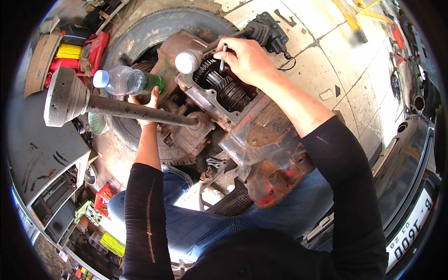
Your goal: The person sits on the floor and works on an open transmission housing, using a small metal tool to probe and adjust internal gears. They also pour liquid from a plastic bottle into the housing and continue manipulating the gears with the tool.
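Tiled workshop floor [326,51] all round, with an old tyre [154,28] as a bed for a rusty red gearbox [261,140], cover off, gears [224,84] bare in the opening. Right hand [247,58] closed round a thin metal rod [223,56], tip poked down among the gear teeth. Left hand [150,105] wrapped round a clear plastic bottle [126,80] with a blue cap, held on its side just left of the casing, above the long dark shaft [126,111] with its flared end. White round knob [186,61] close beside the rod.

Risks, as a judgement: could easily lose the rod into the housing if the grip slackens, awkward to fish out from between greasy gears. Fingers close to the teeth, likely to get pinched should the shaft turn. Bottle tilted over open internals, so might spill if the cap is loose. Heavy casing perched on the tyre, liable to rock under a hard push.
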The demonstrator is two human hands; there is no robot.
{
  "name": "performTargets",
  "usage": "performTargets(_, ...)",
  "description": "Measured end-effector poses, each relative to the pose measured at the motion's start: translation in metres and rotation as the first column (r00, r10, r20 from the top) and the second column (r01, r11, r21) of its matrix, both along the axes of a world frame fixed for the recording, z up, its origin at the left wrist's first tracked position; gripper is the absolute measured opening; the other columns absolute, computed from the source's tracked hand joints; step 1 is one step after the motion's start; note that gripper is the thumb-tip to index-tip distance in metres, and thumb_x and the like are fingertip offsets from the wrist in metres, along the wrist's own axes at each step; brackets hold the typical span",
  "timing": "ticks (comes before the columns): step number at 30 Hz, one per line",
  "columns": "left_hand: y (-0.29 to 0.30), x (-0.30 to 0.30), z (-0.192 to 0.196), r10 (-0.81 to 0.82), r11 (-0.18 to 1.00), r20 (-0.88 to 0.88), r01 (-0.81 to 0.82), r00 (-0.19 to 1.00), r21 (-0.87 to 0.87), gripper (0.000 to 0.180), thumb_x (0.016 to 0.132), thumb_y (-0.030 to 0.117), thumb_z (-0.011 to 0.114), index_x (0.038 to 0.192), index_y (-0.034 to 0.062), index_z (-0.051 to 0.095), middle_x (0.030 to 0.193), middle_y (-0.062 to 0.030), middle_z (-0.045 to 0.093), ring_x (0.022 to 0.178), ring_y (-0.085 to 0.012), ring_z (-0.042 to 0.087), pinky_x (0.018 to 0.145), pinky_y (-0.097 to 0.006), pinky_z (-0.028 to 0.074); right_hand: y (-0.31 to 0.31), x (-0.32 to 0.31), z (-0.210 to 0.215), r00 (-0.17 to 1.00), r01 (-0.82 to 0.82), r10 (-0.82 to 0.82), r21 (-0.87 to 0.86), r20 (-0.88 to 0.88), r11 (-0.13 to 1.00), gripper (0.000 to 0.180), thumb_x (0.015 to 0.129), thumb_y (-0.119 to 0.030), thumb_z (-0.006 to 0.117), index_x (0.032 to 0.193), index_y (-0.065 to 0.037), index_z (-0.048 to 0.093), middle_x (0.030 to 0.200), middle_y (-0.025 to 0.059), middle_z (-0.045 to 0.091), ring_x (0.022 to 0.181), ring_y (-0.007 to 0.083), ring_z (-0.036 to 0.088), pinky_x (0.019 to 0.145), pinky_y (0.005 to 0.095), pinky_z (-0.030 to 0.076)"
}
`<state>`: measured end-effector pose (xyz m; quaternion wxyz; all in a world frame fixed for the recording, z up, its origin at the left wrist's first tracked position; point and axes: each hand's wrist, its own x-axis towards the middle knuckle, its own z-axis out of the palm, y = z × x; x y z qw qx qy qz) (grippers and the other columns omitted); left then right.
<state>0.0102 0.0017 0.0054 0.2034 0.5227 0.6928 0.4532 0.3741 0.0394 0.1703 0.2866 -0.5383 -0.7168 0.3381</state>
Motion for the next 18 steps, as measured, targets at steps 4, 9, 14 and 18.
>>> performTargets(4, -0.001, -0.004, -0.001, 0.014, 1.000, -0.026, -0.013, 1.000, 0.010, 0.094, 0.072, 0.052, 0.094, 0.142, 0.0004, 0.058, 0.134, -0.0208, 0.061, 0.126, -0.0360, 0.057, 0.111, -0.049, 0.044, -0.003, -0.005, 0.002, 1.000, -0.030, 0.030, -0.046, -0.010, 0.998, 0.019, 0.096, -0.021, 0.073, 0.101, -0.004, 0.068, 0.089, 0.0218, 0.070, 0.087, 0.0427, 0.068, 0.075, 0.0479, 0.052)
performTargets(9, 0.001, -0.008, -0.007, 0.014, 1.000, -0.017, -0.014, 1.000, 0.009, 0.096, 0.072, 0.055, 0.094, 0.142, 0.0001, 0.058, 0.136, -0.0208, 0.060, 0.127, -0.0353, 0.057, 0.112, -0.048, 0.044, -0.009, -0.011, -0.007, 0.992, -0.106, 0.109, 0.042, -0.062, 0.993, 0.017, 0.095, -0.020, 0.072, 0.100, -0.003, 0.068, 0.090, 0.0205, 0.070, 0.088, 0.0422, 0.068, 0.075, 0.0477, 0.053)
performTargets(14, 0.000, -0.004, -0.004, 0.024, 1.000, -0.014, -0.024, 1.000, -0.002, 0.097, 0.071, 0.055, 0.094, 0.142, -0.0001, 0.057, 0.137, -0.0210, 0.060, 0.128, -0.0352, 0.057, 0.113, -0.049, 0.043, -0.012, -0.013, -0.010, 0.985, -0.125, 0.132, 0.068, -0.113, 0.990, 0.017, 0.095, -0.020, 0.072, 0.099, -0.003, 0.068, 0.090, 0.0202, 0.070, 0.089, 0.0420, 0.068, 0.075, 0.0479, 0.053)
performTargets(18, -0.001, -0.006, -0.003, 0.014, 1.000, -0.008, -0.014, 1.000, 0.015, 0.095, 0.071, 0.054, 0.094, 0.141, -0.0002, 0.058, 0.137, -0.0209, 0.060, 0.127, -0.0353, 0.057, 0.112, -0.049, 0.043, -0.008, -0.012, -0.001, 0.992, -0.121, 0.123, -0.039, 0.041, 0.992, 0.018, 0.097, -0.020, 0.073, 0.105, -0.004, 0.069, 0.091, 0.0180, 0.071, 0.082, 0.0353, 0.069, 0.074, 0.0420, 0.053)
